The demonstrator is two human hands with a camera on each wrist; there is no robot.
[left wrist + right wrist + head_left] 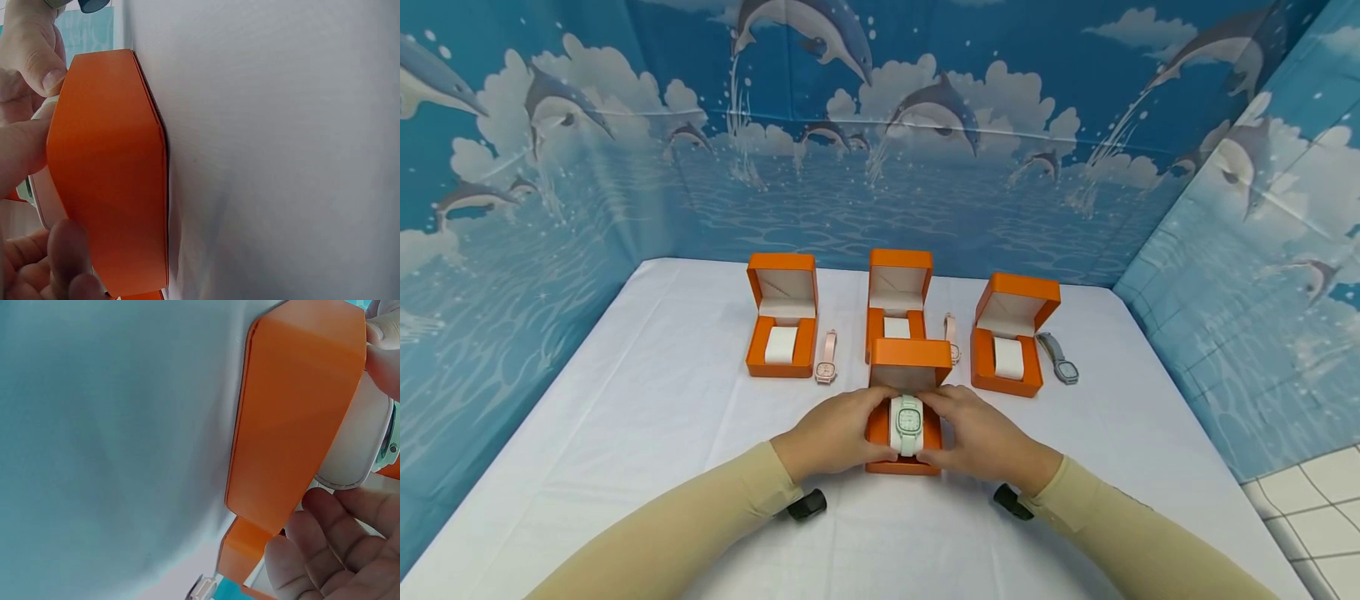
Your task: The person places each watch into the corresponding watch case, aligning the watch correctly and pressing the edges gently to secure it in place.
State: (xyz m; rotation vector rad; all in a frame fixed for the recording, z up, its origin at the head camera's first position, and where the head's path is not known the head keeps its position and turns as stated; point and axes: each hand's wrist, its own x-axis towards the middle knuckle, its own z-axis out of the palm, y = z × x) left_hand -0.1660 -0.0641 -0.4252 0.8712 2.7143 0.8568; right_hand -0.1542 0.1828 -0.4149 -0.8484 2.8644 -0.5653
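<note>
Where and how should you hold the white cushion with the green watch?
Probably pinch the white cushion at both ends, coming from left and right: the ends stick out beside the green watch and poke out of their orange box.

Front box (pixel 902 468) on table (pixel 647 392), near middle, between left hand (pixel 838 433) and right hand (pixel 981 433); its lid (pixel 912 353) stands at the back. Front cushion (pixel 894 429) over its base, partly above the rim, front watch (pixel 908 421) on it. Behind, a row: left box (pixel 782 372), middle box (pixel 901 258), right box (pixel 1000 386), well apart. Middle box sits behind front box, lower part hidden by it. Left cushion (pixel 781 344) in left box, middle cushion (pixel 897 327) in middle box, right cushion (pixel 1008 358) in right box. Left watch (pixel 825 372), middle watch (pixel 951 330), right watch (pixel 1065 372): each just right of its box. Curtain (pixel 850 208) behind table and along both sides.
</note>
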